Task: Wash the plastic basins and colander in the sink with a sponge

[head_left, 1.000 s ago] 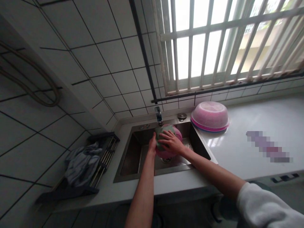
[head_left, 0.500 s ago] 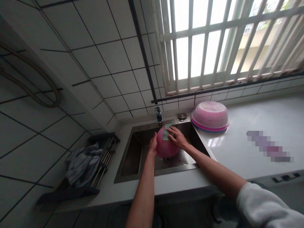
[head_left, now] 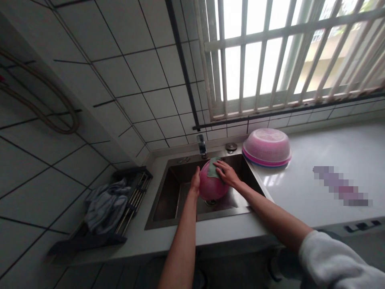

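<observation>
A pink colander [head_left: 210, 188] is held over the basin of a steel sink [head_left: 168, 200], just below the faucet [head_left: 201, 145], with its rounded underside turned toward the camera. The left hand [head_left: 195, 182] is clasped on the colander's left rim, fingers closed against it. The right hand [head_left: 227, 174] is pressed flat, fingers extended and close together, on a green cloth [head_left: 213, 168] lying against the colander's upper right surface. To the right of the sink, a stack of upturned pink basins [head_left: 267, 147] is set on the white counter [head_left: 331, 152]. At the left, a bluish rag [head_left: 104, 206] is draped over a dark drying rack [head_left: 129, 200] beside the tiled wall.
</observation>
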Demonstrator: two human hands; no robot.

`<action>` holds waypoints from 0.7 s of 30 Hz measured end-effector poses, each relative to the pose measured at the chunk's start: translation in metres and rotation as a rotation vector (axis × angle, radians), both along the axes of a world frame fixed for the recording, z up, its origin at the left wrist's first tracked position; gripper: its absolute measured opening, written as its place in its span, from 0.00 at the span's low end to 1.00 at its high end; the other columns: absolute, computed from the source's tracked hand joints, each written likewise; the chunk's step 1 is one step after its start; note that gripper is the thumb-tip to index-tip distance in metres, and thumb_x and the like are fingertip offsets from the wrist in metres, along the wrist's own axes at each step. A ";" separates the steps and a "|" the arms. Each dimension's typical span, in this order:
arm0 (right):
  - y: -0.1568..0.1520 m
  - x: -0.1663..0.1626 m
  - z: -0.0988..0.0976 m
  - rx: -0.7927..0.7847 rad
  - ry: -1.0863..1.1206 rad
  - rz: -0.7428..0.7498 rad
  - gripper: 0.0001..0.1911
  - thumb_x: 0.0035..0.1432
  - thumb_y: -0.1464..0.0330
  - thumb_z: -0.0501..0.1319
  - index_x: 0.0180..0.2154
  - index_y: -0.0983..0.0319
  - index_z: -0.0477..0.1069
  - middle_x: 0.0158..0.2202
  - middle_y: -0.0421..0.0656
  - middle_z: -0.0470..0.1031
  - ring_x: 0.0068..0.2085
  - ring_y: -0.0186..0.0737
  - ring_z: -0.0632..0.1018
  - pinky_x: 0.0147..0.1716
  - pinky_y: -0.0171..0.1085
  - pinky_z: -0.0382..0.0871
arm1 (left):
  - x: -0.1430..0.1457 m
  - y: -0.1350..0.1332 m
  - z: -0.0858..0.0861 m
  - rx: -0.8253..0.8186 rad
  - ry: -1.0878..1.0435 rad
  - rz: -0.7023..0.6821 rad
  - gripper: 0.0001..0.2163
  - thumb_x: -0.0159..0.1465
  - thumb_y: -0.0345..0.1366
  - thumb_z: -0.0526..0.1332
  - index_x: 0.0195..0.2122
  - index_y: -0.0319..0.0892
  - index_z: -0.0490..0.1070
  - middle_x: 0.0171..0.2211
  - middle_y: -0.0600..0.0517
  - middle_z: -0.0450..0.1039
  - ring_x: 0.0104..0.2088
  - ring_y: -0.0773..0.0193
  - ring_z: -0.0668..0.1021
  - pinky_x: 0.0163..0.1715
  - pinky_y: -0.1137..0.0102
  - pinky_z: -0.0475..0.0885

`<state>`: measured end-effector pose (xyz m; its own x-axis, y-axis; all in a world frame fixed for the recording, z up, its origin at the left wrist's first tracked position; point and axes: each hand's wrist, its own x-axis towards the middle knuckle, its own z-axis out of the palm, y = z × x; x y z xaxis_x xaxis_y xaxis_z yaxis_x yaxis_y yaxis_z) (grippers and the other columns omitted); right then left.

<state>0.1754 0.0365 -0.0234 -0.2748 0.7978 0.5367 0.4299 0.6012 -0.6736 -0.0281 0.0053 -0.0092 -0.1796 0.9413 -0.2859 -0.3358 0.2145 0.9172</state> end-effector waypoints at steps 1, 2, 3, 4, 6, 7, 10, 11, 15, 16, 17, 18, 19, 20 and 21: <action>-0.005 -0.003 0.002 0.042 -0.041 0.020 0.22 0.71 0.63 0.57 0.64 0.53 0.73 0.68 0.47 0.69 0.70 0.52 0.66 0.68 0.58 0.62 | 0.001 -0.001 0.002 -0.011 -0.039 0.001 0.28 0.63 0.62 0.63 0.41 0.36 0.82 0.36 0.42 0.84 0.40 0.51 0.84 0.43 0.63 0.77; -0.012 -0.008 0.005 0.104 -0.095 0.062 0.22 0.71 0.64 0.59 0.63 0.52 0.74 0.68 0.46 0.69 0.72 0.53 0.63 0.69 0.59 0.59 | 0.001 -0.001 0.004 -0.021 -0.082 0.003 0.27 0.65 0.60 0.62 0.42 0.36 0.81 0.36 0.42 0.84 0.40 0.51 0.85 0.43 0.63 0.78; -0.020 -0.014 0.010 0.176 -0.156 0.123 0.21 0.69 0.65 0.60 0.62 0.51 0.75 0.68 0.45 0.68 0.73 0.54 0.61 0.70 0.61 0.56 | 0.002 -0.002 0.007 -0.031 -0.123 0.013 0.26 0.66 0.59 0.61 0.43 0.37 0.81 0.36 0.43 0.84 0.40 0.52 0.85 0.43 0.63 0.78; -0.028 -0.020 0.014 0.244 -0.216 0.199 0.20 0.68 0.66 0.62 0.60 0.50 0.77 0.68 0.44 0.69 0.73 0.54 0.60 0.71 0.62 0.52 | 0.002 -0.002 0.009 -0.039 -0.160 0.024 0.25 0.68 0.57 0.60 0.43 0.38 0.80 0.36 0.44 0.84 0.40 0.52 0.85 0.43 0.63 0.78; -0.040 -0.029 0.022 0.330 -0.309 0.347 0.19 0.66 0.68 0.64 0.56 0.49 0.79 0.66 0.42 0.72 0.73 0.51 0.61 0.72 0.61 0.49 | 0.002 -0.004 0.012 -0.059 -0.202 0.057 0.22 0.70 0.54 0.58 0.43 0.39 0.80 0.34 0.46 0.84 0.38 0.54 0.84 0.42 0.64 0.79; -0.043 -0.031 0.024 0.345 -0.330 0.391 0.18 0.66 0.68 0.64 0.56 0.50 0.79 0.65 0.42 0.73 0.72 0.50 0.62 0.73 0.60 0.49 | 0.002 -0.004 0.013 -0.069 -0.218 0.062 0.22 0.71 0.54 0.56 0.42 0.39 0.80 0.33 0.46 0.83 0.37 0.55 0.84 0.42 0.63 0.79; -0.034 -0.025 0.021 0.282 -0.266 0.349 0.19 0.65 0.66 0.65 0.58 0.51 0.78 0.67 0.43 0.71 0.71 0.51 0.64 0.72 0.59 0.52 | 0.002 -0.006 0.015 -0.076 -0.287 -0.032 0.26 0.73 0.56 0.51 0.44 0.39 0.79 0.35 0.44 0.83 0.40 0.52 0.85 0.45 0.61 0.79; -0.027 -0.020 0.018 0.234 -0.207 0.292 0.20 0.66 0.64 0.64 0.58 0.51 0.77 0.67 0.44 0.70 0.71 0.51 0.64 0.71 0.59 0.54 | 0.002 -0.006 0.015 -0.074 -0.305 -0.078 0.27 0.73 0.56 0.50 0.45 0.39 0.79 0.37 0.43 0.84 0.42 0.51 0.85 0.46 0.60 0.78; 0.002 0.000 0.003 0.001 0.064 0.055 0.20 0.70 0.62 0.58 0.60 0.55 0.76 0.64 0.49 0.73 0.66 0.50 0.72 0.65 0.55 0.66 | 0.001 -0.006 0.013 -0.076 -0.278 -0.165 0.29 0.72 0.58 0.51 0.45 0.37 0.80 0.39 0.40 0.84 0.45 0.49 0.84 0.50 0.59 0.77; 0.005 0.002 0.001 -0.029 0.093 0.025 0.20 0.71 0.62 0.57 0.60 0.57 0.76 0.64 0.50 0.74 0.64 0.50 0.74 0.65 0.54 0.67 | 0.001 -0.006 0.013 -0.074 -0.260 -0.160 0.29 0.72 0.58 0.52 0.45 0.36 0.80 0.40 0.39 0.84 0.45 0.49 0.84 0.50 0.59 0.77; 0.005 0.002 0.001 -0.034 0.094 0.009 0.20 0.71 0.63 0.57 0.60 0.57 0.76 0.63 0.51 0.74 0.64 0.50 0.73 0.65 0.55 0.67 | 0.000 -0.005 0.012 -0.070 -0.246 -0.150 0.28 0.71 0.58 0.53 0.45 0.36 0.80 0.40 0.39 0.84 0.46 0.49 0.84 0.51 0.59 0.77; 0.002 0.000 0.002 -0.011 0.065 0.013 0.20 0.71 0.63 0.57 0.60 0.57 0.76 0.64 0.50 0.73 0.66 0.51 0.72 0.66 0.56 0.65 | 0.000 -0.005 0.012 -0.064 -0.238 -0.138 0.28 0.71 0.59 0.53 0.45 0.37 0.80 0.41 0.39 0.84 0.46 0.48 0.84 0.51 0.59 0.77; -0.003 -0.004 0.005 0.037 0.013 0.041 0.20 0.71 0.64 0.58 0.60 0.55 0.76 0.65 0.49 0.72 0.68 0.52 0.69 0.67 0.58 0.62 | 0.000 -0.004 0.011 -0.060 -0.234 -0.127 0.28 0.70 0.59 0.54 0.46 0.37 0.80 0.41 0.39 0.84 0.46 0.48 0.84 0.50 0.59 0.77; -0.011 -0.009 0.009 0.100 -0.056 0.091 0.19 0.70 0.65 0.59 0.60 0.53 0.76 0.66 0.47 0.72 0.70 0.52 0.66 0.69 0.60 0.59 | -0.001 -0.004 0.011 -0.059 -0.232 -0.113 0.28 0.69 0.60 0.55 0.46 0.38 0.80 0.41 0.39 0.84 0.46 0.48 0.84 0.49 0.59 0.77; -0.020 -0.015 0.013 0.168 -0.131 0.156 0.19 0.70 0.66 0.60 0.59 0.51 0.77 0.66 0.44 0.72 0.71 0.53 0.64 0.70 0.61 0.55 | -0.002 -0.004 0.011 -0.063 -0.224 -0.092 0.29 0.68 0.61 0.56 0.46 0.38 0.80 0.41 0.40 0.84 0.45 0.48 0.84 0.48 0.59 0.78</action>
